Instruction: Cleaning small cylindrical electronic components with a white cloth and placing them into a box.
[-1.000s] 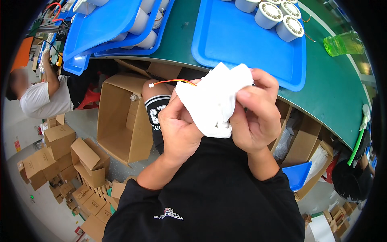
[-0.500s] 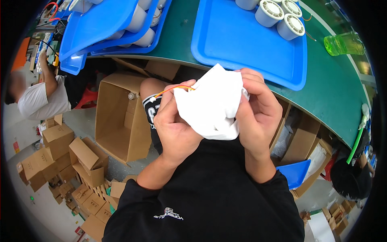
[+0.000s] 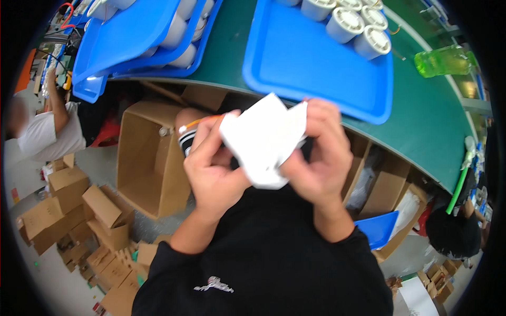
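A crumpled white cloth (image 3: 263,139) is held up between my two hands, over my lap and just short of the table edge. My left hand (image 3: 213,171) grips its left side with bent fingers. On the other side my right hand (image 3: 322,152), slightly blurred, pinches the cloth between thumb and fingers. An orange wire (image 3: 204,120) comes out past my left fingers and ends in a small white connector (image 3: 183,129). What the wire joins is hidden by the cloth and my fingers.
On the green table (image 3: 421,126), a blue tray (image 3: 311,68) carries several white round cups (image 3: 345,25). Stacked blue trays (image 3: 126,39) stand at left, a green bottle (image 3: 443,61) at right. An open carton (image 3: 150,158) sits below; another person (image 3: 50,126) works at far left.
My hands and the cloth have shifted a little left in view. The cloth's right side now rises to a second peak by my right fingers, and less of the wire shows.
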The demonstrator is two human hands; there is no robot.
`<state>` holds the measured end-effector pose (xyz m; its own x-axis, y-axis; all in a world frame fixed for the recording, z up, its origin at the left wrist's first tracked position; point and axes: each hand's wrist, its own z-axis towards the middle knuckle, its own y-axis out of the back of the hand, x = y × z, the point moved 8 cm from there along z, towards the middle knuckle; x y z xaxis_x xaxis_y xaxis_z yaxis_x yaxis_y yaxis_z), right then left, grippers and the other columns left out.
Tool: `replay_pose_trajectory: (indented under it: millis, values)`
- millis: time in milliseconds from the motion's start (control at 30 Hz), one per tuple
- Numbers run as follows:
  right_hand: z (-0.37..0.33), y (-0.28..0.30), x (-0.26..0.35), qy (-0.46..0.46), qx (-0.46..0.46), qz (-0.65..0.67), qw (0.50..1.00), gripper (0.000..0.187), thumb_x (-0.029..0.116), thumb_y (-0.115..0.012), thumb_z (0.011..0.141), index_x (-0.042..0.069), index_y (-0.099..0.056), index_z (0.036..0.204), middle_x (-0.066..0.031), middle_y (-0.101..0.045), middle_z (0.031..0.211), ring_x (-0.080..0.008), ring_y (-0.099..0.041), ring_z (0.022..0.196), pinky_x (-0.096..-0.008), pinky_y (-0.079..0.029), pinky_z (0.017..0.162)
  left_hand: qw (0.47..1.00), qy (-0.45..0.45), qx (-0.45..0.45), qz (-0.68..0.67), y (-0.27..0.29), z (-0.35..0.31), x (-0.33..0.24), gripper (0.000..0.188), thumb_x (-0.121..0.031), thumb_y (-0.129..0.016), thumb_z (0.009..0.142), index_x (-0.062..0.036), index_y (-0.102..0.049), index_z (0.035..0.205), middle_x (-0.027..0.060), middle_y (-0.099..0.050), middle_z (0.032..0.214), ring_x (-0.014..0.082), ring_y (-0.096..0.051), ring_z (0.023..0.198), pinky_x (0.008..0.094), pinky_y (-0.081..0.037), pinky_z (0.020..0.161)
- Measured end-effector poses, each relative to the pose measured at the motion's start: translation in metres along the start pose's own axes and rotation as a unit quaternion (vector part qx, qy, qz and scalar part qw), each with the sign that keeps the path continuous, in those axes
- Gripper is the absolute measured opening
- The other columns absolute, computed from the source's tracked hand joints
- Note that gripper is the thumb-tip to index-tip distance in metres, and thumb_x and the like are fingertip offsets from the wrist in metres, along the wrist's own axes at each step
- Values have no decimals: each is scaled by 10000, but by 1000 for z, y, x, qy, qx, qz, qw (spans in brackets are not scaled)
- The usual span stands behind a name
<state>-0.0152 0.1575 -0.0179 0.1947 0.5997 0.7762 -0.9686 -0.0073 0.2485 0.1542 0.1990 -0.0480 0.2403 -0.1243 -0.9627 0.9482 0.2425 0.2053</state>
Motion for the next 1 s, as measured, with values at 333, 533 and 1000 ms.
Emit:
replay_pose_trajectory:
  millis: [333, 533, 1000]
  values:
    - [-5, -4, 3, -18, 22, 14, 999, 180, -57, -622, 664, -36, -598, 841, -135, -604, 886, -301, -580, 901, -468, -470, 944, 996, 38, 10, -79, 0, -4, 5, 621, 37, -836, 662, 103, -569, 1220, 68, -509, 1133, 129, -601, 1008, 256, -537, 860]
    - [-5, -1, -6, 19, -9, 14, 1000, 179, -90, -607, 695, -51, -612, 869, -148, -601, 846, -333, -597, 821, -474, -515, 894, 996, 28, 3, -89, 1, -4, 3, 624, 27, -826, 682, 111, -554, 1237, 76, -507, 1133, 142, -587, 1041, 302, -560, 887]
    - [-31, 44, -52, -121, -149, 282, 940, 333, 110, -441, 988, -104, -502, 1236, -233, -565, 1246, -351, -635, 1067, -486, -502, 965, 937, 103, -10, -334, 7, -4, 6, 609, -9, -766, 773, 131, -494, 1299, 114, -499, 1233, 213, -551, 1147, 375, -505, 971]
